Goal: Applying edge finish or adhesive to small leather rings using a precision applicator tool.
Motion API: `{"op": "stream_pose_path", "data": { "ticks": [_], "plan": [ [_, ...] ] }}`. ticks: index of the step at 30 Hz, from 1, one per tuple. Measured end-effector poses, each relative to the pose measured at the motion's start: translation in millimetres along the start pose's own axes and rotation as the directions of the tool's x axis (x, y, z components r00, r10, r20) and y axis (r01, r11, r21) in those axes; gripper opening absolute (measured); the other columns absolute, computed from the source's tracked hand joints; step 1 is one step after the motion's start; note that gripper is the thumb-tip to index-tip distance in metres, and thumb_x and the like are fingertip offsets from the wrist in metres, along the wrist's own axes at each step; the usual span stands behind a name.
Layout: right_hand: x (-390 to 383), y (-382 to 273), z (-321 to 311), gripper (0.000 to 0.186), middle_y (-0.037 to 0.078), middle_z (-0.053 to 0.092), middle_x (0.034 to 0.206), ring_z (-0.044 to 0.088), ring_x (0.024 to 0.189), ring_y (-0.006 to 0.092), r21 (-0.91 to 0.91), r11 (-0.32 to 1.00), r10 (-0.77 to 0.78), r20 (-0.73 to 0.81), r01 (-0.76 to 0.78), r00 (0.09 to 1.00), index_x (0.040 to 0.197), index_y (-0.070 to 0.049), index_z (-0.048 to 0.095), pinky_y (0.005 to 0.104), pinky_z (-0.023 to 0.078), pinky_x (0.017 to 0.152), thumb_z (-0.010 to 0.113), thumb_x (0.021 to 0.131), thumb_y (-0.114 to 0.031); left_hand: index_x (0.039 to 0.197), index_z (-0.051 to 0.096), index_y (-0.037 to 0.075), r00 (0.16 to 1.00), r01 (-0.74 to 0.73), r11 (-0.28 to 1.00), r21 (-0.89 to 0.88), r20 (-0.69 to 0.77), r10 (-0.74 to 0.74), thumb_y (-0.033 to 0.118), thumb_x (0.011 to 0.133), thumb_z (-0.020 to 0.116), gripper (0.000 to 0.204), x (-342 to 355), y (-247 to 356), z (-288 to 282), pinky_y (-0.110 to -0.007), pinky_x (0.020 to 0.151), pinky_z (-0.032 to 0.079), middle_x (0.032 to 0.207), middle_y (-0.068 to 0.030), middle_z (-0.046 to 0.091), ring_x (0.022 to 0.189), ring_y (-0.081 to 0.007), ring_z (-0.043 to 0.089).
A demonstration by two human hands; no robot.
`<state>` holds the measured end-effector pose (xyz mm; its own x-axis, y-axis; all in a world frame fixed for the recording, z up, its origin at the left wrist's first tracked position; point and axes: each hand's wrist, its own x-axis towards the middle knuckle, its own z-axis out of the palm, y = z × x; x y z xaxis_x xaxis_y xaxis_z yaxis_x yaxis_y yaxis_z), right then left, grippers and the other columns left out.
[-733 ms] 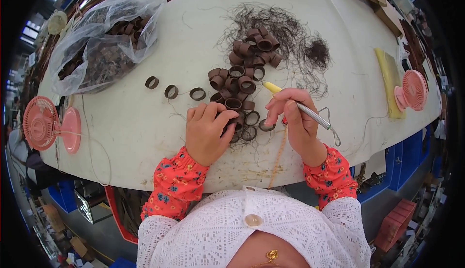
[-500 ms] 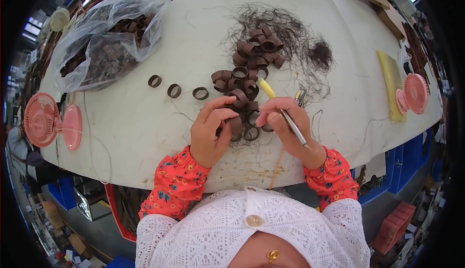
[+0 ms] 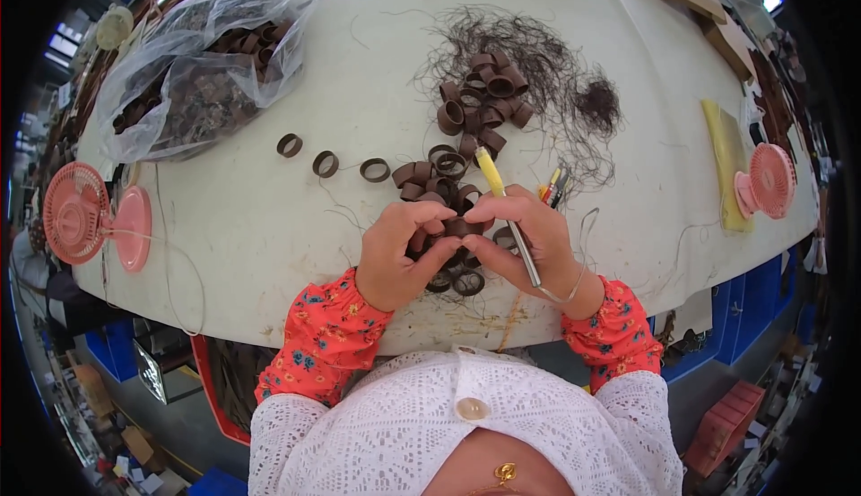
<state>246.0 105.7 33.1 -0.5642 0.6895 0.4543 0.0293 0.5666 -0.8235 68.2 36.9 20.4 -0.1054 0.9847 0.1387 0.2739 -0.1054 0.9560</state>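
Between the fingertips of my left hand [image 3: 395,249] and my right hand [image 3: 538,240] is a brown band-like ring [image 3: 463,227], pinched from both sides. My right hand also carries a slim pen-shaped tool [image 3: 490,173], yellow at its far end and silver at the near end, lying between thumb and forefinger. Around and beyond my hands, a pile of similar brown rings [image 3: 500,84] stretches away over the pale table [image 3: 377,83]. Several rings lie partly hidden under my fingers. Three loose rings sit in a row to the left, the nearest ring [image 3: 375,170] closest to the pile.
Dark thread scraps [image 3: 596,106] spread behind and right of the pile. A clear plastic bag [image 3: 202,106] of rings stands far left. Pink fans [image 3: 76,213] flank the table, near a yellow packet [image 3: 726,164] on the right. Pens [image 3: 556,184] lie beyond my right hand.
My hands have come together, and the right fingertips now meet the left ones at a ring. The tool has turned more upright. Some rings in the pile have shifted.
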Motion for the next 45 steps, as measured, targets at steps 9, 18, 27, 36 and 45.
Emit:
{"op": "stream_pose_path", "data": {
  "ticks": [9, 18, 27, 36, 45],
  "plan": [
    [2.0, 6.8, -6.7, 0.034, 0.010, 0.059, 0.087, 0.059, 0.069, 0.0199, -0.211, 0.966, -0.176, -0.107, 0.150, 0.979, 0.101, -0.006, 0.061, 0.0275, 0.048, 0.059, 0.071, 0.071, 0.006, 0.088, 0.068, 0.010, 0.918, -0.330, 0.778, 0.535, -0.013, 0.398, 0.003, 0.073, 0.070, 0.017, 18.7, -4.9, -15.8, -0.030, 0.078, 0.035, 0.083, -0.0010, 0.065, 0.064, -0.0141, 0.049],
    [3.8, 9.4, -7.5, 0.037, 0.012, 0.058, 0.089, 0.059, 0.068, 0.0207, -0.153, 0.950, -0.272, 0.029, 0.273, 0.962, 0.103, -0.005, 0.060, 0.0285, 0.049, 0.061, 0.069, 0.070, 0.008, 0.109, 0.062, 0.003, 0.994, -0.103, 0.988, -0.111, 0.013, 0.106, 0.001, 0.084, 0.062, 0.025, 5.1, -7.3, -2.2, -0.019, 0.052, 0.041, 0.097, -0.0064, 0.065, 0.054, -0.0043, 0.047],
    [1.6, 11.0, -13.7, 0.029, 0.009, 0.056, 0.087, 0.056, 0.070, 0.0186, -0.140, 0.947, -0.270, 0.141, 0.289, 0.953, 0.106, -0.003, 0.059, 0.0273, 0.046, 0.062, 0.060, 0.077, -0.001, 0.102, 0.066, 0.003, 0.990, -0.118, 0.989, -0.088, 0.072, 0.125, -0.003, 0.079, 0.065, 0.023, 9.7, -13.5, -5.7, -0.022, 0.059, 0.047, 0.086, -0.0083, 0.065, 0.067, -0.0113, 0.061],
    [4.1, 0.7, -15.4, 0.037, 0.012, 0.060, 0.092, 0.062, 0.079, 0.0225, -0.156, 0.957, -0.210, 0.205, 0.244, 0.956, 0.097, -0.002, 0.062, 0.0281, 0.050, 0.069, 0.070, 0.064, 0.014, 0.090, 0.064, 0.003, 0.903, -0.421, 0.842, 0.338, 0.065, 0.425, -0.004, 0.074, 0.067, 0.018, 7.0, -10.4, -1.8, -0.028, 0.056, 0.049, 0.082, -0.0102, 0.063, 0.065, -0.0223, 0.061],
    [0.8, 9.0, -2.0, 0.034, 0.014, 0.061, 0.091, 0.063, 0.077, 0.0236, -0.051, 0.962, -0.267, 0.033, 0.268, 0.963, 0.102, -0.004, 0.060, 0.0277, 0.052, 0.065, 0.070, 0.071, 0.008, 0.097, 0.052, 0.004, 0.982, 0.104, 0.907, -0.408, 0.184, -0.030, 0.006, 0.091, 0.055, 0.007, 1.3, -6.1, -1.0, -0.021, 0.057, 0.045, 0.091, -0.0029, 0.057, 0.066, -0.0060, 0.052]
  ]
}}
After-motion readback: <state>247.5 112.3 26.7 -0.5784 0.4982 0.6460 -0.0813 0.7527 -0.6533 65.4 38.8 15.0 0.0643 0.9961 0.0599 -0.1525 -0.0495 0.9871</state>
